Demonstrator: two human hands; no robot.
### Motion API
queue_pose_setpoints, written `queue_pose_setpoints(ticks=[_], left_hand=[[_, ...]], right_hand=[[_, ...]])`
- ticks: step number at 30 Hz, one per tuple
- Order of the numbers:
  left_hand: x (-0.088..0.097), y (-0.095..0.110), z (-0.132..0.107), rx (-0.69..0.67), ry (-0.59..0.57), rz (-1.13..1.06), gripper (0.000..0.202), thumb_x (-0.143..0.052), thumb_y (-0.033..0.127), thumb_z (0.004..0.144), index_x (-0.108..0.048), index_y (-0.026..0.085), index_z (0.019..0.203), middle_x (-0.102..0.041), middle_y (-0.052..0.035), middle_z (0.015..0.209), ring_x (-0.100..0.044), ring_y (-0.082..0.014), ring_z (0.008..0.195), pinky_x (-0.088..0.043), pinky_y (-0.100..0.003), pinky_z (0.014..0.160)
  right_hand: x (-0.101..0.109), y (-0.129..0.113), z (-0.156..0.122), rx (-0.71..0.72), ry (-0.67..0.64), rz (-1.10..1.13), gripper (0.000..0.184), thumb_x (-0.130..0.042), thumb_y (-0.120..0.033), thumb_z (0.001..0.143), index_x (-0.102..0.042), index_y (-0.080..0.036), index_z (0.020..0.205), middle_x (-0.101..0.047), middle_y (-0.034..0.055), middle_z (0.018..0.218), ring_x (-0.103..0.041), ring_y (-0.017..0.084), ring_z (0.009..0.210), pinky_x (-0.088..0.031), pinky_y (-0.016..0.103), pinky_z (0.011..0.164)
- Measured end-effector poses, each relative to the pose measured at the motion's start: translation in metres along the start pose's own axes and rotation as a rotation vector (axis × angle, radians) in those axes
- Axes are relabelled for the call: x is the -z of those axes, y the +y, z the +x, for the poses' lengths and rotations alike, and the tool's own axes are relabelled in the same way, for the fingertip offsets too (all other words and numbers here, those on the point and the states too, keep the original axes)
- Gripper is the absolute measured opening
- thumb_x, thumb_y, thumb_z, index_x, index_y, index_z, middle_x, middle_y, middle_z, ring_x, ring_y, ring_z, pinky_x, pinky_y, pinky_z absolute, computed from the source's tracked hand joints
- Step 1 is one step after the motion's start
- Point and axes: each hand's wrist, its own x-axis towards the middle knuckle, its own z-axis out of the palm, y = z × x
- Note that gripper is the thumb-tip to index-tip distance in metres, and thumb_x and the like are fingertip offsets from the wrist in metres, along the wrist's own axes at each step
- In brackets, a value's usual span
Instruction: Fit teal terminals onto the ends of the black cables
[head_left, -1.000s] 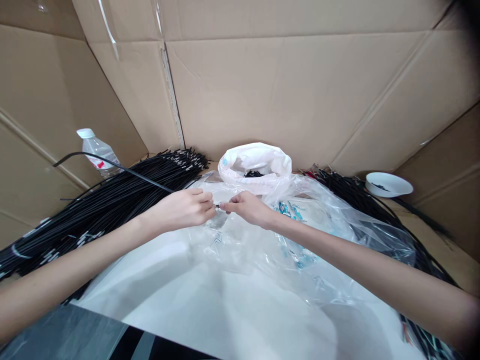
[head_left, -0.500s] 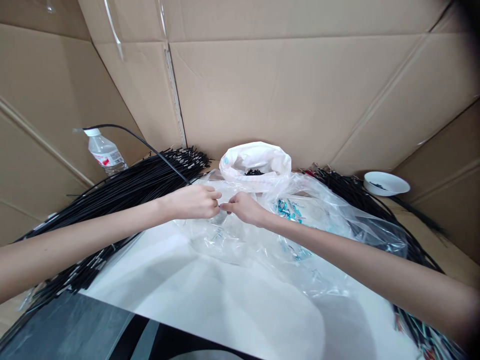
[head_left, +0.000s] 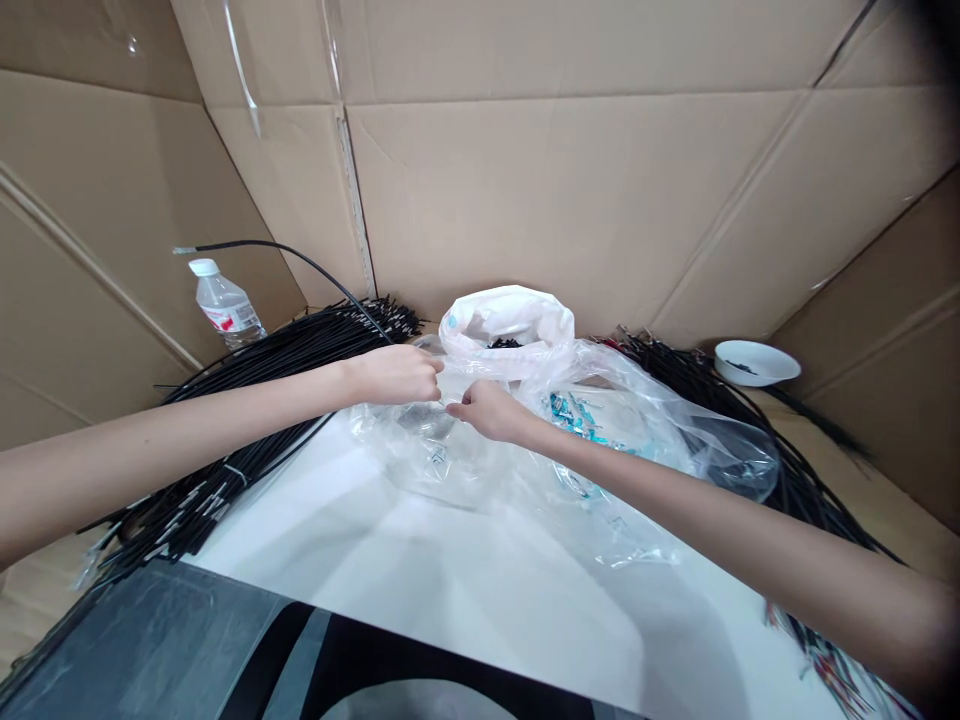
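Over crinkled clear plastic (head_left: pixel 645 420), left hand (head_left: pixel 397 374) pinching thin black cable (head_left: pixel 300 257), right hand (head_left: pixel 486 409) fingertips closed, contents hidden

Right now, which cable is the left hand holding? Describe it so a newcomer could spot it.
Start at the big heap of black cables left of the white table. One single cable rises from the left hand and arcs up over the heap toward the water bottle. It alone stands in the air; the others lie flat.
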Motion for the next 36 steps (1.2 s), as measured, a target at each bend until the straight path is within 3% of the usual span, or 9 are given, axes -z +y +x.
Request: queue_pose_setpoints(ticks=[4,7,10,15,23,36], left_hand=[[0.004,0.000,-0.001,0.002,-0.015,-0.011,0.026,-0.063,-0.003,0.080,-0.071,0.019,0.067,-0.061,-0.0033,0.063,-0.059,-0.0179,0.065,-0.039,-0.031,0.061],[0.007,0.001,-0.003,-0.007,-0.023,-0.018,0.027,-0.061,-0.004,0.079,-0.070,0.019,0.068,-0.060,-0.0028,0.063,-0.058,-0.0182,0.063,-0.041,-0.031,0.064],[0.009,0.003,-0.006,0.002,-0.034,-0.021,0.027,-0.060,-0.006,0.074,-0.069,0.019,0.072,-0.059,-0.0023,0.063,-0.058,-0.0188,0.062,-0.041,-0.032,0.063],[0.007,0.006,-0.011,0.053,-0.041,-0.027,0.027,-0.056,-0.008,0.072,-0.064,0.018,0.079,-0.058,-0.0018,0.065,-0.057,-0.0187,0.059,-0.039,-0.031,0.058],[0.009,0.008,-0.014,0.123,-0.045,-0.037,0.033,-0.050,-0.010,0.066,-0.052,0.018,0.084,-0.059,-0.0013,0.066,-0.056,-0.0194,0.059,-0.036,-0.029,0.055],[0.015,0.013,-0.015,0.060,0.014,-0.011,0.032,-0.050,-0.012,0.069,-0.051,0.019,0.079,-0.054,0.0000,0.061,-0.053,-0.0192,0.057,-0.041,-0.028,0.062]], right_hand=[[0.010,-0.009,-0.008,0.025,0.035,-0.014,0.049,-0.071,-0.018,0.082,-0.036,-0.021,0.047,-0.035,-0.0032,0.048,-0.029,0.010,0.052,-0.016,0.029,0.053],[0.017,-0.017,-0.012,-0.164,-0.020,0.346,0.042,-0.069,-0.018,0.085,-0.043,-0.019,0.052,-0.031,-0.0056,0.046,-0.025,0.008,0.049,-0.013,0.028,0.049],[0.020,-0.023,-0.015,-0.390,-0.128,0.728,0.033,-0.057,-0.023,0.097,-0.050,-0.017,0.065,-0.022,-0.0100,0.046,-0.015,0.007,0.044,-0.010,0.024,0.043],[0.013,-0.027,-0.027,-0.533,-0.237,0.930,0.039,-0.034,-0.030,0.108,-0.046,-0.018,0.073,-0.017,-0.0122,0.050,-0.009,0.005,0.039,-0.010,0.018,0.035],[-0.006,-0.030,-0.037,-0.658,-0.270,1.101,0.038,-0.034,-0.033,0.109,-0.046,-0.017,0.077,-0.016,-0.0137,0.050,-0.010,0.004,0.035,-0.012,0.014,0.030],[-0.011,-0.026,-0.033,-0.685,-0.319,1.185,0.037,-0.036,-0.033,0.109,-0.045,-0.017,0.077,-0.017,-0.0140,0.049,-0.010,0.003,0.034,-0.011,0.015,0.028]])
